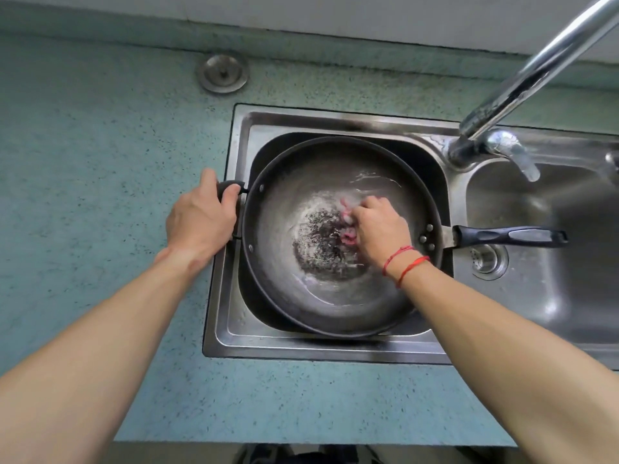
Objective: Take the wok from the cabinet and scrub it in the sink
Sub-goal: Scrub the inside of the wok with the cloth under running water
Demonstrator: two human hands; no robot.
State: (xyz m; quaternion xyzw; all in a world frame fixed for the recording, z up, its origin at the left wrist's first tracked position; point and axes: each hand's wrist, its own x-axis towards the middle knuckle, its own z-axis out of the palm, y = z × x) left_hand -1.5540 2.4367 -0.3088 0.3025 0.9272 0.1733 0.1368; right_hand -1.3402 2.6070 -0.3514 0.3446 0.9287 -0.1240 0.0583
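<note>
A wide, dark round metal wok [335,296] sits in the left basin of a stainless-steel double sink [227,296], nearly filling it, as a person scrubs its floor. The left hand [201,219] is closed around the small black loop handle [231,187] on the side of the wok nearest the speckled blue-green countertop [100,128]; the right hand [380,229], two red strings at its wrist, is curled tightly over a pink scrubbing cloth [348,226] pressed to the middle of the wok. The wok's long black handle [509,236] reaches over the divider toward the right basin's drain. The chrome tap [536,78] swings overhead beyond the wok's far rim; whether it is running cannot be told. White suds ring a dark, grainy patch at the wok's centre, and water glistens on the far wall. The job looks well under way: a firm brace on the loop handle should stop the wok rocking, while small circles worked outward from the centre to the walls and rim would likely lift what remains.
</note>
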